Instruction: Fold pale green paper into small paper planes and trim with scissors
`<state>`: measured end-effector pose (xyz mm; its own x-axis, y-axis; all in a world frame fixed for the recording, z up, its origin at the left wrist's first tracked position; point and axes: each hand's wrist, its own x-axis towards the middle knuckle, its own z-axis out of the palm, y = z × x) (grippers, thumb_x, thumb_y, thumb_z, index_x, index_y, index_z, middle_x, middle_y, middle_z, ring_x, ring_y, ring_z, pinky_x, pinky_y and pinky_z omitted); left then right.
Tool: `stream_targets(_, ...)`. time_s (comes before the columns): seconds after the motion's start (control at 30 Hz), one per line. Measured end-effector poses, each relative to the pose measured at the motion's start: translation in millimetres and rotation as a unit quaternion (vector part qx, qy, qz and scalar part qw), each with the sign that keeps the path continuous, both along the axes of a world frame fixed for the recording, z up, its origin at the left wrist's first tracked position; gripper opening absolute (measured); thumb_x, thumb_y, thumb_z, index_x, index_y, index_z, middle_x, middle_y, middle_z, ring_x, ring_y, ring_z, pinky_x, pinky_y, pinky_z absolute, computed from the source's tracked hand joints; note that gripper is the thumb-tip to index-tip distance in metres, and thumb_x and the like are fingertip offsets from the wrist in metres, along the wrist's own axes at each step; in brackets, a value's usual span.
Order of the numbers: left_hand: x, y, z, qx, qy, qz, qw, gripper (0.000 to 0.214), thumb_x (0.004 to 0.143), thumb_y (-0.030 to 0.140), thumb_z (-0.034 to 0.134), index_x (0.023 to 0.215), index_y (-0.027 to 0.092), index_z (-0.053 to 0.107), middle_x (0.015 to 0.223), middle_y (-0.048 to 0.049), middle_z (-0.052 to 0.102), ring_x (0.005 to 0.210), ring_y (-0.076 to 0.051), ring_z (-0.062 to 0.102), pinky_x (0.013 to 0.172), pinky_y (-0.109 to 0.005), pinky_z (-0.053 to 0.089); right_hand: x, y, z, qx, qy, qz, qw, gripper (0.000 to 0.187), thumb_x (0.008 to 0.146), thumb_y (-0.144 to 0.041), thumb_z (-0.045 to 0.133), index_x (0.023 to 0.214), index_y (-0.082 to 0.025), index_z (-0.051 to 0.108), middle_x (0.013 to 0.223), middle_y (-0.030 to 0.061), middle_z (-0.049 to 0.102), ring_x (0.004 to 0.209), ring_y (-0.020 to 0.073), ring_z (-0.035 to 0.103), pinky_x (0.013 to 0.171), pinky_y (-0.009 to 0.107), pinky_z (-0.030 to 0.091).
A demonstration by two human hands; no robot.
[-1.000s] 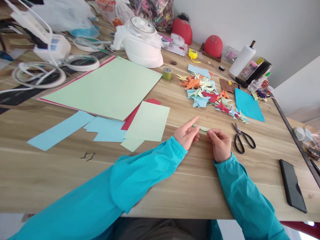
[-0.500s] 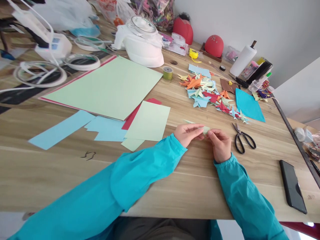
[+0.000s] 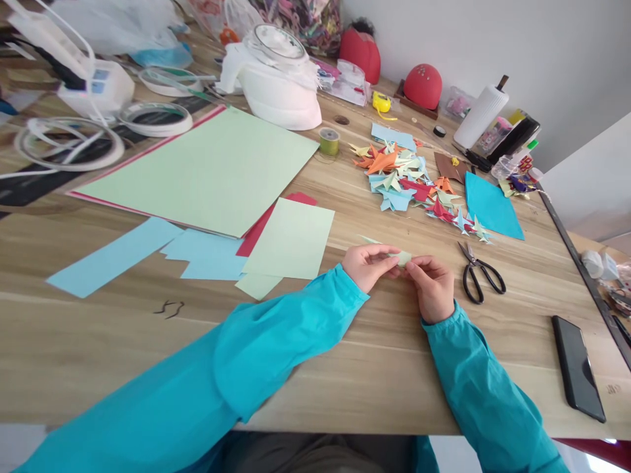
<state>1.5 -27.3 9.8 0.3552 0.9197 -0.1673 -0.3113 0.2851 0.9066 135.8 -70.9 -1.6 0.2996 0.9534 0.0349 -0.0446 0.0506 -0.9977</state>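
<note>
Between my two hands is a small piece of pale green paper (image 3: 403,257), partly hidden by my fingers. My left hand (image 3: 369,266) pinches it from the left between thumb and fingers. From the right, the thumb and fingertips of my right hand (image 3: 432,282) press on its other end. A thin pale green point of paper pokes out behind my left hand. Black-handled scissors (image 3: 477,270) lie just right of my right hand. Beyond both hands is a pile of folded paper pieces (image 3: 394,172) in orange, blue, red and green.
Large green sheets (image 3: 207,171) lie at the left, with a green rectangle (image 3: 293,240) and blue strips (image 3: 116,256) before them. A spool of thread (image 3: 329,141), a tape measure (image 3: 381,102) and a blue cloth-like square (image 3: 493,205) sit farther back. A phone (image 3: 576,368) lies at right.
My left thumb and fingers have shifted slightly on the green paper, so more of it shows. My right hand has moved a little to the left. The view has tilted slightly.
</note>
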Motion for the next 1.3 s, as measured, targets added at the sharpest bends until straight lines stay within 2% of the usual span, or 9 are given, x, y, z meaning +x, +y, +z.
stream_targets(0.1,1,-2,-1.4,0.007,0.004,0.001,1.000,0.034,0.059,0.032,0.075,0.084,0.010,0.067,0.060,-0.0031,0.068,0.054,-0.016,0.064,0.057,-0.029,0.057,0,0,0.6,0.001,0.015,-0.001,1.000,0.017,0.063,-0.032,0.073,0.069,-0.019,0.063,0.062,-0.0003,0.063,0.059,0.0133,0.057,0.061,0.029,0.048)
stream_targets(0.4,1,-3,-1.3,0.010,-0.003,-0.005,1.000,0.039,0.054,0.032,0.078,0.083,0.010,0.066,0.060,-0.0036,0.068,0.055,-0.017,0.065,0.058,-0.031,0.057,-2,-1,3.0,0.000,0.015,0.003,1.000,0.017,0.064,-0.032,0.072,0.068,-0.019,0.062,0.061,-0.0006,0.064,0.058,0.0137,0.058,0.061,0.030,0.048)
stream_targets(0.6,0,-3,-2.0,0.028,0.022,0.016,0.999,0.032,0.057,0.028,0.076,0.082,0.012,0.067,0.059,-0.0017,0.067,0.056,-0.017,0.065,0.062,-0.031,0.057,-3,0,5.5,-0.018,0.019,0.004,1.000,0.017,0.063,-0.032,0.073,0.068,-0.019,0.063,0.057,-0.0020,0.062,0.050,0.0104,0.053,0.050,0.025,0.044)
stream_targets(1.0,5,1,-11.1,0.057,0.022,0.026,0.998,0.033,0.052,0.029,0.077,0.078,0.011,0.067,0.060,-0.0041,0.068,0.052,-0.017,0.064,0.057,-0.030,0.057,-4,0,3.4,-0.023,0.059,0.001,0.998,0.016,0.061,-0.029,0.074,0.066,-0.017,0.065,0.056,-0.0008,0.064,0.052,0.0117,0.058,0.053,0.025,0.047)
stream_targets(1.3,5,1,-10.3,0.063,0.030,0.036,0.997,0.033,0.052,0.027,0.077,0.078,0.010,0.067,0.058,-0.0035,0.068,0.051,-0.016,0.064,0.055,-0.027,0.057,-4,1,3.1,-0.028,0.069,0.004,0.997,0.017,0.061,-0.029,0.074,0.066,-0.016,0.065,0.057,-0.0005,0.065,0.052,0.0117,0.059,0.054,0.025,0.048)
